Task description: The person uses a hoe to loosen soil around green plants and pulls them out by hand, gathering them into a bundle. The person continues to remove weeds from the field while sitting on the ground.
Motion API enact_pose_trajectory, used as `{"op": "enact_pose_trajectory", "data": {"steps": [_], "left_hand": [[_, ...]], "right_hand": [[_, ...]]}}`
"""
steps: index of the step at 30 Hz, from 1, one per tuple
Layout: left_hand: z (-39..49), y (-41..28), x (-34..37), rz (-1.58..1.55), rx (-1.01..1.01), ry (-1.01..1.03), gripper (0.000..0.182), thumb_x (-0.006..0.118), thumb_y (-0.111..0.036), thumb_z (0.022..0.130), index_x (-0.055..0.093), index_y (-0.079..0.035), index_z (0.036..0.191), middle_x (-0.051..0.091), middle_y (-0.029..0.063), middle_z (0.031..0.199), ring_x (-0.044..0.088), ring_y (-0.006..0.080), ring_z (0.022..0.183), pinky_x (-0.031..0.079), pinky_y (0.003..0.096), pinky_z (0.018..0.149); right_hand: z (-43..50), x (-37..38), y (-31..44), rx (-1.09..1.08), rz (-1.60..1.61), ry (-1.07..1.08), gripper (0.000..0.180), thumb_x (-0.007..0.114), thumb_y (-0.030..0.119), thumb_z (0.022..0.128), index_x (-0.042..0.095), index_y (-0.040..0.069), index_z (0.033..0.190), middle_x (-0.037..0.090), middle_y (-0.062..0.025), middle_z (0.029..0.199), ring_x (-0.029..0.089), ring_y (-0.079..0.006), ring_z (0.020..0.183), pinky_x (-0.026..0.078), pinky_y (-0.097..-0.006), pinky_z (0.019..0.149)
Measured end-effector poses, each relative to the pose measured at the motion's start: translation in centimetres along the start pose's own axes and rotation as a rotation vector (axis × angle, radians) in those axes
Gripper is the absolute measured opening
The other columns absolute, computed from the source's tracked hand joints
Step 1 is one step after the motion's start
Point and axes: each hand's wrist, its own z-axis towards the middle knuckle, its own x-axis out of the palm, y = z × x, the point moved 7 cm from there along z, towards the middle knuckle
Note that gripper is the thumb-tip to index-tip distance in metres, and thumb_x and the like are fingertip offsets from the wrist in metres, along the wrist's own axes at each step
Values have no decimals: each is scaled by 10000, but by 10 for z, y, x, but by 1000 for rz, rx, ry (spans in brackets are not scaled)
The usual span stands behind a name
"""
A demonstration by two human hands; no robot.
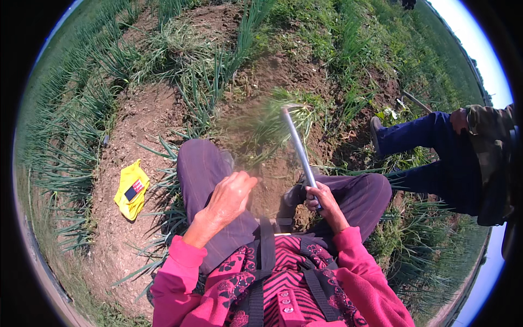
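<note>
My right hand (325,200) grips the lower end of a short-handled hand hoe (298,139) with a grey metal shaft. The shaft points away from me, and its thin blade (295,106) is over a clump of cut grass (282,126) on the soil. Above my left knee is my left hand (229,195), back up, with bent fingers held together. Nothing shows sticking out of it, but its palm side is hidden. The grass left of the blade looks blurred. My bent legs (204,167) frame a patch of bare soil (267,196).
Another person in dark blue trousers (425,131) stands close on the right, near a wooden handle (416,102). Green onion rows (77,139) grow at left. A yellow cloth (132,190) lies on the soil, with a dark, red-printed patch. Pulled weeds (171,49) are heaped ahead.
</note>
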Motion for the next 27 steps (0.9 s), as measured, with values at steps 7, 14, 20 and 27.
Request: {"op": "enact_pose_trajectory", "data": {"steps": [7, 14, 20, 27], "left_hand": [[12, 58, -56, 367, -89, -292, 299, 647, -28, 729, 624, -39, 1026, 574, 117, 1093, 525, 310, 1106, 363, 485, 1038], [6, 71, -51, 361, -99, -301, 217, 649, -37, 738, 657, -43, 955, 607, 75, 1013, 542, 283, 1092, 372, 473, 1035], [10, 69, -58, 345, -112, -334, 194, 638, -2, 719, 667, -35, 908, 619, 79, 958, 557, 286, 1063, 394, 446, 1012], [9, 68, -54, 303, -136, -367, 199, 637, 21, 703, 667, -38, 891, 622, 94, 954, 570, 297, 1037, 413, 420, 968]], "right_hand": [[-2, -21, 31, -102, -83, -119, 169, 562, 258, 948, 518, 95, 947, 494, 7, 691, 461, -91, 487, 366, -220, 407], [-13, -3, 37, -173, 5, -136, 224, 592, 317, 959, 476, 128, 929, 454, 15, 677, 426, -77, 484, 342, -221, 404], [15, 4, 48, -68, 383, -61, 202, 503, 316, 990, 507, 132, 907, 427, 22, 674, 380, -81, 493, 320, -237, 423], [-8, -5, -2, 120, 248, -252, 274, 511, 372, 973, 463, 121, 874, 373, 30, 621, 336, -86, 454, 300, -248, 405]]}}
